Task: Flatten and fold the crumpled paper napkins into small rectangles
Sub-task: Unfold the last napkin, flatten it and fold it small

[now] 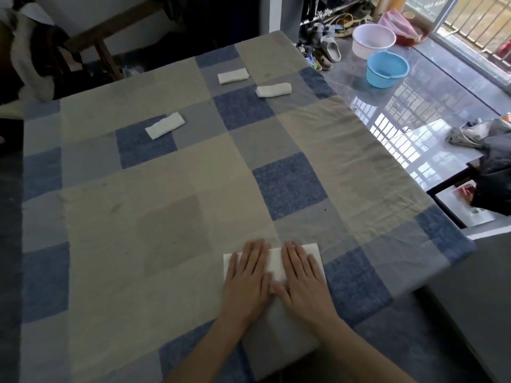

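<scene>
A white paper napkin (275, 265), partly flattened, was pressed against the blue-and-beige checked cloth of the bench (166, 217) at its near edge. The left hand (250, 275) and the right hand (302, 275) were laid flat on it side by side, fingers straight and close together, nothing gripped. Farther from that edge, three small folded white napkin rectangles (165, 125) (232, 76) (273, 90) were spread well apart on the same cloth.

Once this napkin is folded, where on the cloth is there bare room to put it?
Bare cloth lies between the hands and the left folded napkin, and along the left edge. The two folded napkins crowd the far end.
</scene>
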The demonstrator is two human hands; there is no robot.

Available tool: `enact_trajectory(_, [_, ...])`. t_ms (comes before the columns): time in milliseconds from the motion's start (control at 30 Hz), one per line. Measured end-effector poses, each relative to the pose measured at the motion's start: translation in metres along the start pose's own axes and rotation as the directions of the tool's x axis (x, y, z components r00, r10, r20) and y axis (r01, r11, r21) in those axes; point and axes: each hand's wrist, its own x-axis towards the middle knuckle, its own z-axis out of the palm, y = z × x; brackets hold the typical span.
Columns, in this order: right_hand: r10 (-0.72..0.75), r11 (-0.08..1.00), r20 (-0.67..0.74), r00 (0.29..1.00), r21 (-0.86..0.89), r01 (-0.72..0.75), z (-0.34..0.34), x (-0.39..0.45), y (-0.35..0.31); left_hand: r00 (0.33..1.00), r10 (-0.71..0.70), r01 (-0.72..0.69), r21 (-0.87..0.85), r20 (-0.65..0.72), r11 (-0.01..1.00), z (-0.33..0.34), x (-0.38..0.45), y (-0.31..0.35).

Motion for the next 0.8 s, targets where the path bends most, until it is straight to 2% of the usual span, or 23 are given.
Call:
enact_trajectory(167, [0.059,0.998,0.082,0.995,-0.008,-0.059,-0.001,-0.007,0.012,1.0,-0.009,0.009,0.008,0.01,1.0,-0.002,-0.003,-0.014])
enact_trajectory(267, [0.126,0.992,-0.008,0.992,0.019,-0.126,-0.009,0.0,0.001,1.0,-0.011,0.011,-0.005,0.006,1.0,-0.003,-0.002,-0.013])
enact_trajectory(367, [0.026,0.998,-0.093,0.995,0.058,-0.02,-0.022,0.023,-0.025,1.0,-0.007,0.007,0.003,-0.008,1.0,-0.004,-0.001,-0.012])
enact_trajectory(500, [-0.082,0.995,0.036,0.996,0.062,0.08,-0.016,0.031,-0.034,1.0,0.009,-0.009,0.039,0.025,0.999,-0.003,-0.002,-0.014])
enact_trajectory(600, [-0.027,1.0,0.076,0.997,-0.001,0.028,-0.007,0.022,-0.009,0.998,-0.031,0.027,0.066,0.052,0.997,-0.006,-0.002,-0.012])
enact_trajectory(700, [0.094,0.995,0.042,0.995,-0.034,-0.092,-0.008,0.012,0.023,0.996,-0.042,0.034,0.113,0.073,0.993,-0.007,-0.002,-0.011])
enact_trajectory(800, [0.121,0.992,0.038,0.992,-0.028,-0.12,-0.016,0.002,0.043,0.992,-0.079,0.067,0.122,0.096,0.99,-0.009,-0.002,-0.009])
